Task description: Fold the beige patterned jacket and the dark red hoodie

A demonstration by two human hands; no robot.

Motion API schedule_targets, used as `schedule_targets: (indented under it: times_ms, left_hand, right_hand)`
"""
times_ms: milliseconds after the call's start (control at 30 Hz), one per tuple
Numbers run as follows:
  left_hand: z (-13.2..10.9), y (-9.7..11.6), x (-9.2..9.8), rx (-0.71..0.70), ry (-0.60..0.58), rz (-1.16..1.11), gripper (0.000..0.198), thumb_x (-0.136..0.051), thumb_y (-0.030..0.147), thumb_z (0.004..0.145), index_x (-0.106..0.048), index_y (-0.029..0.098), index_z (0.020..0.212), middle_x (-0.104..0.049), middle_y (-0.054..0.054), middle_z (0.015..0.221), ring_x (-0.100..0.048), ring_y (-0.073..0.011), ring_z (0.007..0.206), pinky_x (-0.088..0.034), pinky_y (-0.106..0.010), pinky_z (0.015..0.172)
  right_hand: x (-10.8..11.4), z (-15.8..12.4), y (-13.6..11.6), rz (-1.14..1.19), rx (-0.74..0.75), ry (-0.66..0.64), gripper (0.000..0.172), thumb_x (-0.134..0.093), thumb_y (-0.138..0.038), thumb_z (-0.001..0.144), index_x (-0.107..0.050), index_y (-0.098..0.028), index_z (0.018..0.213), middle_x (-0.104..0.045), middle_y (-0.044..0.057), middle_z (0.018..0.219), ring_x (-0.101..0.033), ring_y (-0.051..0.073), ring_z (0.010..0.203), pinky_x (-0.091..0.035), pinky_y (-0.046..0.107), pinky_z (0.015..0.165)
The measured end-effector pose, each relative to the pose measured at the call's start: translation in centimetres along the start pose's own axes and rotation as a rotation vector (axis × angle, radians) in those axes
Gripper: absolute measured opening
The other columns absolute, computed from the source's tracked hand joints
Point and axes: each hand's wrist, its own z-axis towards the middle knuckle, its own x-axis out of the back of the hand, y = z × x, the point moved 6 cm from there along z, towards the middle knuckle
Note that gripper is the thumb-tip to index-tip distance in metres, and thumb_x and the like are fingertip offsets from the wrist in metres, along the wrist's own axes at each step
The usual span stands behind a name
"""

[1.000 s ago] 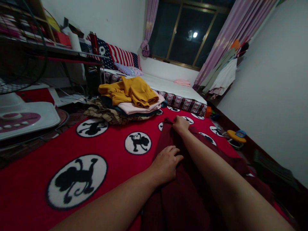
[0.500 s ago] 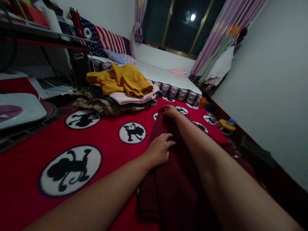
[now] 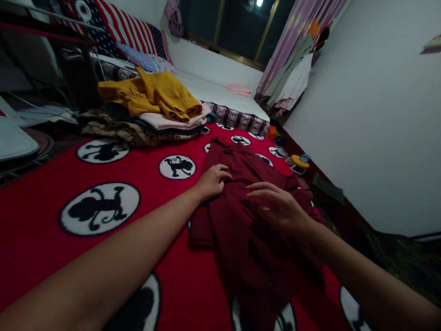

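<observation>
Left hand rests on maroon garment; right hand hovers half-curled above.

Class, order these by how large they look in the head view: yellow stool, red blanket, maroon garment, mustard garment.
1. Red blanket
2. Maroon garment
3. Mustard garment
4. Yellow stool

Garment on blanket — clothes pile back left, bed behind, window past bed — stool right.
</observation>
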Motion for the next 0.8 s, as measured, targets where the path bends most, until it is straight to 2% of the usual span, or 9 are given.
schedule_targets:
  times_ms: [167,300,367,433,500,600,633,700,800]
  left_hand:
    - [0.0,0.3,0.4,-0.024,0.007,-0.030,0.039,-0.048,0.001,0.074,-0.075,0.018,0.095,-0.062,-0.008,0.119,-0.059,-0.0198,0.111,-0.047,-0.033,0.099]
    - [-0.2,0.4,0.7,-0.014,0.010,-0.054,0.037,-0.049,0.000,0.074,-0.075,0.019,0.093,-0.063,-0.007,0.117,-0.060,-0.0180,0.110,-0.047,-0.032,0.099]
    - [-0.2,0.4,0.8,-0.006,0.013,-0.080,0.036,-0.050,0.001,0.074,-0.075,0.020,0.092,-0.063,-0.006,0.117,-0.060,-0.0175,0.109,-0.047,-0.031,0.099]
    - [-0.1,0.2,1.0,0.010,0.026,-0.154,0.031,-0.053,0.004,0.075,-0.074,0.019,0.092,-0.064,-0.006,0.116,-0.060,-0.0174,0.109,-0.046,-0.031,0.100]
    - [0.2,-0.5,1.3,0.060,0.058,-0.318,0.025,-0.056,0.011,0.079,-0.073,0.017,0.095,-0.066,-0.006,0.113,-0.060,-0.0183,0.109,-0.044,-0.031,0.101]
    - [0.4,-2.5,1.6,0.224,0.156,-0.631,0.029,-0.049,0.026,0.088,-0.070,0.009,0.099,-0.071,-0.008,0.101,-0.063,-0.0206,0.098,-0.047,-0.033,0.093]
    - [0.4,-3.1,1.6,0.270,0.183,-0.699,0.035,-0.044,0.032,0.091,-0.068,0.008,0.100,-0.072,-0.008,0.097,-0.064,-0.0210,0.094,-0.049,-0.034,0.089]
    - [0.4,-3.9,1.6,0.308,0.217,-0.757,0.043,-0.041,0.040,0.091,-0.067,0.008,0.100,-0.072,-0.009,0.095,-0.065,-0.0219,0.090,-0.051,-0.034,0.085]
    - [0.5,-4.0,1.7,0.286,0.217,-0.766,0.045,-0.045,0.047,0.087,-0.069,0.013,0.102,-0.071,-0.010,0.107,-0.063,-0.0236,0.103,-0.048,-0.035,0.092]
  right_hand:
    - [-2.0,-1.8,-5.8,-0.290,0.282,-0.182,0.048,-0.050,-0.011,0.091,-0.054,-0.035,0.132,-0.044,0.005,0.147,-0.039,0.021,0.136,-0.039,0.041,0.107]
    - [-3.9,-1.5,-8.5,-0.444,0.472,-0.350,0.023,-0.056,-0.020,0.092,-0.067,-0.028,0.110,-0.044,0.001,0.148,-0.027,0.022,0.143,-0.031,0.044,0.113]
    - [-4.1,-1.2,-9.0,-0.412,0.504,-0.374,0.013,-0.056,-0.022,0.092,-0.069,-0.023,0.094,-0.052,0.002,0.141,-0.030,0.022,0.141,-0.031,0.043,0.113]
    - [-3.6,-0.4,-8.6,-0.275,0.472,-0.350,0.014,-0.055,-0.023,0.092,-0.069,-0.023,0.089,-0.064,0.002,0.126,-0.046,0.021,0.131,-0.037,0.040,0.109]
    - [-1.9,1.5,-6.4,-0.053,0.291,-0.169,0.016,-0.054,-0.025,0.092,-0.069,-0.023,0.089,-0.072,0.002,0.105,-0.063,0.018,0.107,-0.047,0.033,0.095]
    - [1.5,3.9,1.7,0.343,-0.271,0.394,0.016,-0.057,-0.030,0.087,-0.068,-0.020,0.083,-0.071,0.002,0.078,-0.066,0.016,0.072,-0.051,0.026,0.066]
    - [1.5,4.0,4.7,0.508,-0.466,0.532,0.014,-0.060,-0.031,0.083,-0.067,-0.019,0.079,-0.069,0.001,0.072,-0.064,0.015,0.063,-0.049,0.025,0.058]
    - [0.0,3.8,9.6,0.793,-0.793,0.681,0.010,-0.071,-0.025,0.069,-0.066,-0.018,0.075,-0.067,0.001,0.063,-0.060,0.014,0.054,-0.046,0.025,0.050]
    - [-2.0,3.6,12.6,0.859,-0.840,0.797,0.015,-0.074,-0.028,0.063,-0.064,-0.018,0.071,-0.068,0.002,0.064,-0.063,0.017,0.061,-0.049,0.027,0.058]
